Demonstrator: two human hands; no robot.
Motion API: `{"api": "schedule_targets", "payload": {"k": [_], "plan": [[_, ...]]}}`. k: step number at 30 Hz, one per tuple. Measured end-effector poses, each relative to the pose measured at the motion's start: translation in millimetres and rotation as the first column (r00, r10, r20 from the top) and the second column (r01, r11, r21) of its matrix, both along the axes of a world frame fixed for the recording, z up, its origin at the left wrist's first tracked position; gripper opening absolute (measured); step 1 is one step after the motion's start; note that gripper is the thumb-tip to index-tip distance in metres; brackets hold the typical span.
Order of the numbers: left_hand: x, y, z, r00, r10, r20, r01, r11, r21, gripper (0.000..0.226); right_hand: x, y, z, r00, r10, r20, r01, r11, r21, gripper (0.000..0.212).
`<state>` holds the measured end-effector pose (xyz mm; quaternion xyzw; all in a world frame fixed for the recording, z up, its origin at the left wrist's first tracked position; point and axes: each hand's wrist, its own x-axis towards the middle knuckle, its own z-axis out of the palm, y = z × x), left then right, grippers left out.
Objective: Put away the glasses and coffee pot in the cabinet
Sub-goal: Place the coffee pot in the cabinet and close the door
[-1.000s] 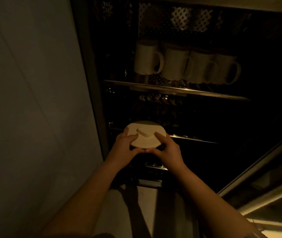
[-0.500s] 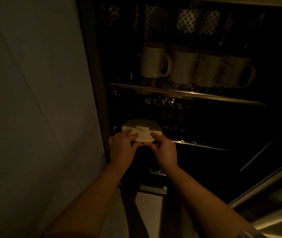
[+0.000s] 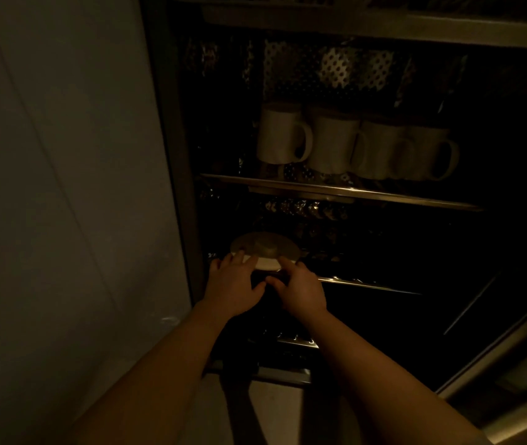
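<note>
Head view: both hands are reaching into the dark cabinet (image 3: 172,187), and the coffee pot (image 3: 263,250) is sitting just beyond their fingertips, deeper in, on the lower shelf (image 3: 368,284). Only its pale round lid with a central knob is showing; the body below is lost in shadow, so its long axis is probably running upright. The left hand (image 3: 233,289) is lying with its fingers spread and straight against the lid's near-left rim; the right hand (image 3: 299,289) is touching the near-right rim, its fingers loosely bent, so neither grip is closing around the pot. Both are equally near.

Above the pot, a row of white mugs (image 3: 352,146) is standing on the upper shelf (image 3: 336,191). Right of the pot the lower shelf is looking dark, apparently with room. A pale wall (image 3: 63,187) is rising left of the pot.
</note>
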<state>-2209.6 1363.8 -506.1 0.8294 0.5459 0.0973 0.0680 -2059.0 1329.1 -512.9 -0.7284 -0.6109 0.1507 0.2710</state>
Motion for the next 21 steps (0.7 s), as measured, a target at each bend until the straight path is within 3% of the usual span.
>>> {"api": "schedule_targets", "payload": {"k": [14,21], "plan": [[6,14,10,0.981,-0.06,-0.183,0.029,0.986,-0.166,0.08,9,16,11,0.988,0.144,0.049,-0.121,0.939,-0.323,0.077],[3,2,1,0.985,-0.026,-0.173,0.015,0.998,-0.063,0.078,10,11,11,0.98,0.161,0.116,-0.118,0.943,-0.312,0.075]]}}
